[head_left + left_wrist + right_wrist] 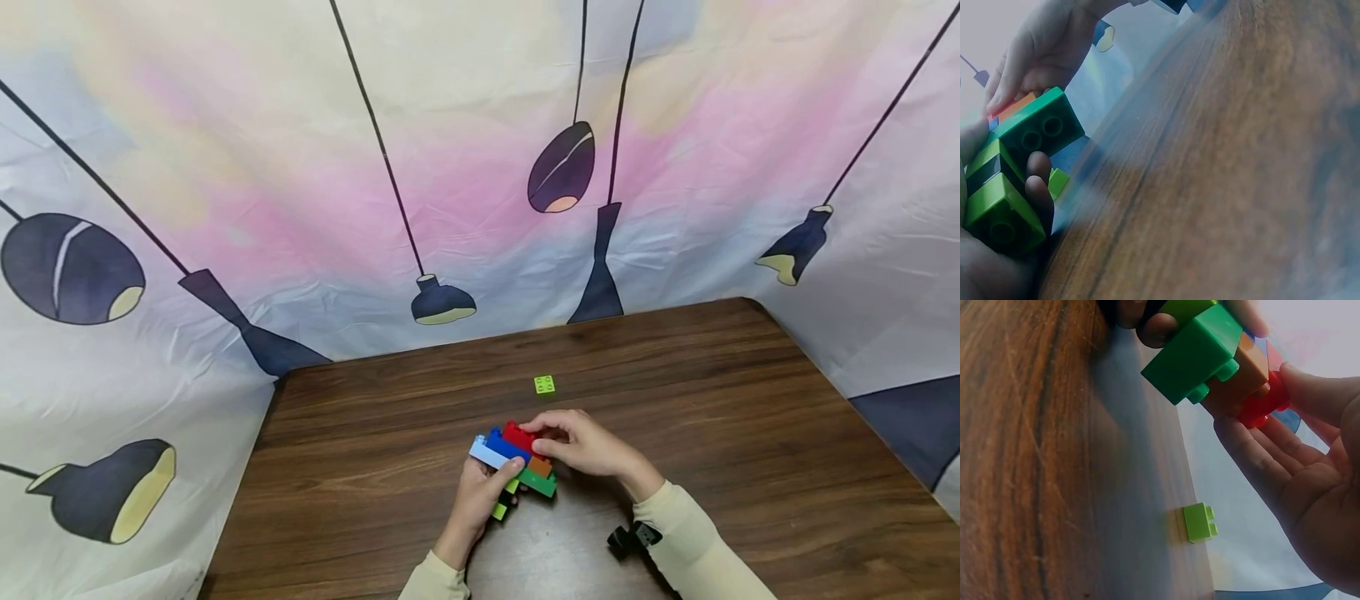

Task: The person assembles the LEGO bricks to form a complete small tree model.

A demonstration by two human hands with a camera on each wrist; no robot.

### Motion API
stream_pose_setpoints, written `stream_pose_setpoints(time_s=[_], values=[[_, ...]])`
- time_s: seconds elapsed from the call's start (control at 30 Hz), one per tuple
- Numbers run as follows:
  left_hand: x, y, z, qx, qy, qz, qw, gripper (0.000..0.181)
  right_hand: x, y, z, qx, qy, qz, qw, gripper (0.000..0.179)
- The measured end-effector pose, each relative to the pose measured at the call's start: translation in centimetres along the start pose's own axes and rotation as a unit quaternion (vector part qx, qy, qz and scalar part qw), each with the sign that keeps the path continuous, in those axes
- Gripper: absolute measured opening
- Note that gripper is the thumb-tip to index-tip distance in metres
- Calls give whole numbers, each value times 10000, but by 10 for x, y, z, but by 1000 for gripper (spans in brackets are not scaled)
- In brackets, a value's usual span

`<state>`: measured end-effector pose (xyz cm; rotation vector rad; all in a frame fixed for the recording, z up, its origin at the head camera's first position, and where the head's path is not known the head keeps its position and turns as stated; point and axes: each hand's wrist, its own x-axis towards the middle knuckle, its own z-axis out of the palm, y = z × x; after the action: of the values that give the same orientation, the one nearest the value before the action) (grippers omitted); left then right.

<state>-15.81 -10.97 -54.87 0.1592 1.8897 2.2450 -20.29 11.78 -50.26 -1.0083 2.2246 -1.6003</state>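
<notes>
My left hand (476,498) grips a built-up block assembly from below, its thumb lying over the top. In it show a light blue brick (487,453), a dark blue brick (507,446), an orange brick (1235,378) and a green brick (1041,125). Beneath the green one, lime bricks (1004,215) with a black brick (984,172) between them sit by the left fingers. My right hand (588,446) pinches the red brick (1266,406) at the assembly's far side, thumb and fingers on opposite sides of it. The red brick lies against the orange one.
A loose lime brick (544,384) stands studs up on the brown wooden table (375,442), beyond the hands. A cloth backdrop (300,208) printed with lamps surrounds the table's back and sides. A black device (633,539) is strapped at the right wrist.
</notes>
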Motion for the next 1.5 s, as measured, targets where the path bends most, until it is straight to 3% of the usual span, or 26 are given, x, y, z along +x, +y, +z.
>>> stream_pose_setpoints(time_s=[0.17,0.37,0.57,0.73,1.0,1.27,1.5], values=[[2,0,3,-43,33,5,10000,48,0,2,-4,-36,-21,13,10000,28],[6,0,8,-131,18,-53,9999,50,4,5,-19,-541,165,201,9982,33],[3,0,6,-108,184,-89,9997,49,10,14,-26,-1620,728,758,9812,43],[3,0,5,-106,179,-92,9997,48,12,20,-28,-1920,482,1247,9722,52],[4,-1,6,-226,33,-135,9996,47,15,25,-22,-2354,357,1495,9597,59],[3,-2,6,-197,44,-210,9996,48,19,27,-20,-2690,457,1466,9508,54],[3,0,2,-189,65,-156,9997,48,21,24,-14,-2895,769,1169,9469,31]])
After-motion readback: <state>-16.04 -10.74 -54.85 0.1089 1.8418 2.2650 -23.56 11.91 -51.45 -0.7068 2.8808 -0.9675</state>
